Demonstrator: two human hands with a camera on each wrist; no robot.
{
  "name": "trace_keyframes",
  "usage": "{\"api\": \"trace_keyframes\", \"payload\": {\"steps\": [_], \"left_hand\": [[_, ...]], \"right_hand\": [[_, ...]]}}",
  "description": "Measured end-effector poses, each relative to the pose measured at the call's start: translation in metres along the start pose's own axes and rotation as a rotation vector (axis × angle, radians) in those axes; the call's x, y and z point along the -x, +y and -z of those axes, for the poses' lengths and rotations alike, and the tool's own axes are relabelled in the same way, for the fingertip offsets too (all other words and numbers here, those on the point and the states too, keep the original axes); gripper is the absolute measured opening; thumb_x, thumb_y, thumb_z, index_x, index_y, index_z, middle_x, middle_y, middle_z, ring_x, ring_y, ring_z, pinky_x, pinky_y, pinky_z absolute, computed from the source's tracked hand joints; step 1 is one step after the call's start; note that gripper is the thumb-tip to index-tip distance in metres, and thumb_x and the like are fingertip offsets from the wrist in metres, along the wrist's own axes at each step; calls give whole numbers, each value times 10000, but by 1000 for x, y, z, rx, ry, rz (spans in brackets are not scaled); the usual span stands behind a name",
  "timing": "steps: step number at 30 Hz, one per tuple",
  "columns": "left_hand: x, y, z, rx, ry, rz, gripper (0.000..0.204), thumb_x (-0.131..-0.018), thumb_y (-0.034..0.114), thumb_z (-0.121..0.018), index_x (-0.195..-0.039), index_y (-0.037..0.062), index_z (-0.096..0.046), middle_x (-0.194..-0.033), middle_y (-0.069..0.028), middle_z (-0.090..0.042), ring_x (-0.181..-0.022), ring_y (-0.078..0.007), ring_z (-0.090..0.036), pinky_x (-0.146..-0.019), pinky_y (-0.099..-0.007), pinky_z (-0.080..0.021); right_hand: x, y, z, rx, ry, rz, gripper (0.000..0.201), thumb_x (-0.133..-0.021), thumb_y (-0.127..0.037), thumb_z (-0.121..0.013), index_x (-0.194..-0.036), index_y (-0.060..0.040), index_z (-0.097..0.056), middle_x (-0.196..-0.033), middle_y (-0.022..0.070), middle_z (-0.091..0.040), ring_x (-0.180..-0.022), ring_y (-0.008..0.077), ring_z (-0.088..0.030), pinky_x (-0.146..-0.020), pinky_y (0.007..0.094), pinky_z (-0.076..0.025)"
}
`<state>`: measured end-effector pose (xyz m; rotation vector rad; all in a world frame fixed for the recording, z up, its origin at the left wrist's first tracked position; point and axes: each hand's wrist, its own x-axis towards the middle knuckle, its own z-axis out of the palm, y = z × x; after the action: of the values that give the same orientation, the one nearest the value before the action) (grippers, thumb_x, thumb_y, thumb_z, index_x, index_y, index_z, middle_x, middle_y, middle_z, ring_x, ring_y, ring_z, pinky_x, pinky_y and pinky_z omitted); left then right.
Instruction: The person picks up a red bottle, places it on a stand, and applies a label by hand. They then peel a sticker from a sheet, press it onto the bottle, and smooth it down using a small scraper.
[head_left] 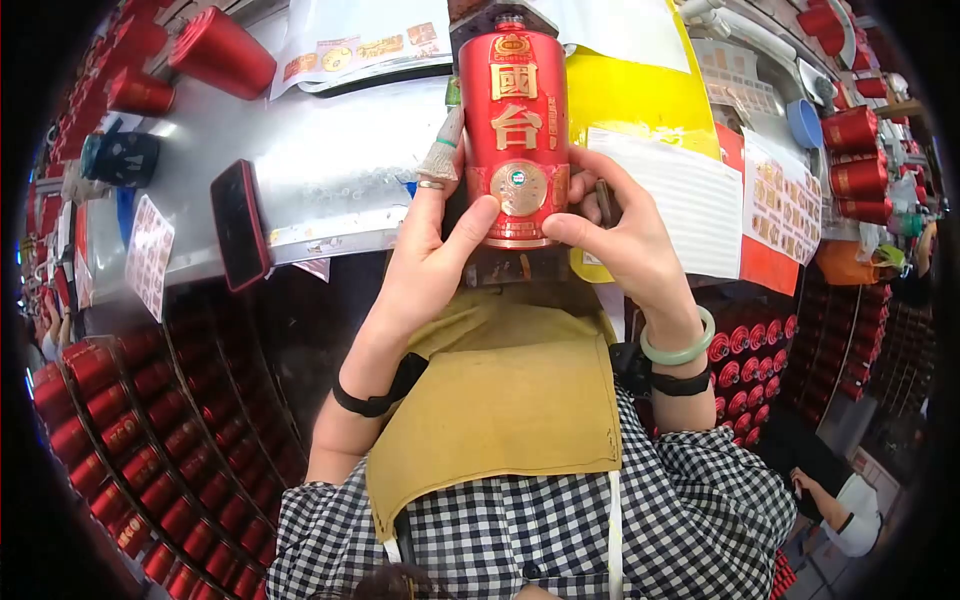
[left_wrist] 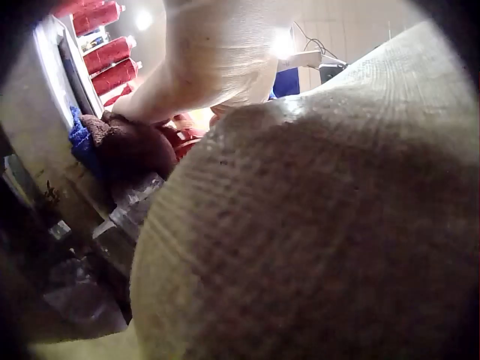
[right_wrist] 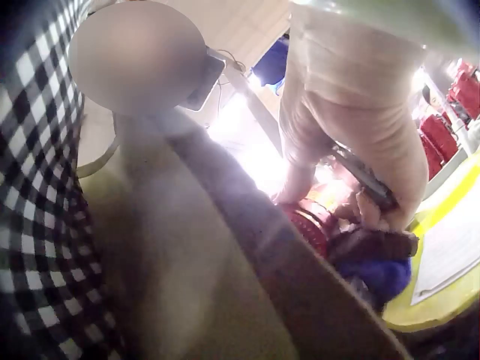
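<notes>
Here, one red bottle upright on metal bench, between your two hands. Left hand fingers curl round its left side, thumb on gold seal. Right hand grips right side, pinching dark tool.

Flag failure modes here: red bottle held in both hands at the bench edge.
1. The red cylindrical bottle with gold characters is steadied only by thumbs and fingers of the left hand and right hand; it could tip.
2. The left hand also holds a small brush, so its grip may be weaker.
</notes>
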<state>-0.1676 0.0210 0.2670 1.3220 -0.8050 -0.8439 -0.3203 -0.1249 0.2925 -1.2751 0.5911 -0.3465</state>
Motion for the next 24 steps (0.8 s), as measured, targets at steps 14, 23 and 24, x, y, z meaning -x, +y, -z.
{"api": "trace_keyframes", "payload": {"steps": [14, 23, 24], "left_hand": [[3, 2, 8, 24, -56, -9, 732, -1047, 80, -559, -1649, -8, -151, -1687, -150, -264, -1549, -233, -275, -1259, -391, -219], [4, -2, 5, -115, 27, -188, 719, -1013, 119, -632, -1598, -73, -261, -1601, -201, -398, -1484, -262, -379, -1225, -394, -278], [3, 0, 1, -109, 14, -185, 719, -1013, 119, -632, -1598, -73, -261, -1601, -201, -398, -1484, -262, -379, -1225, -394, -278]], "right_hand": [[-3, 4, -7, 78, 84, -60, 661, -883, -84, -822, -1445, 59, -506, -974, -35, -548, -854, 32, -524, -756, 181, -441], [4, -9, 8, -51, 57, -131, 505, -966, -120, -722, -1418, 42, -563, -986, -33, -558, -920, 51, -548, -858, 217, -458], [6, -8, 9, -52, 72, -132, 505, -966, -120, -722, -1418, 42, -563, -986, -33, -558, -920, 51, -548, -858, 217, -458]]}}
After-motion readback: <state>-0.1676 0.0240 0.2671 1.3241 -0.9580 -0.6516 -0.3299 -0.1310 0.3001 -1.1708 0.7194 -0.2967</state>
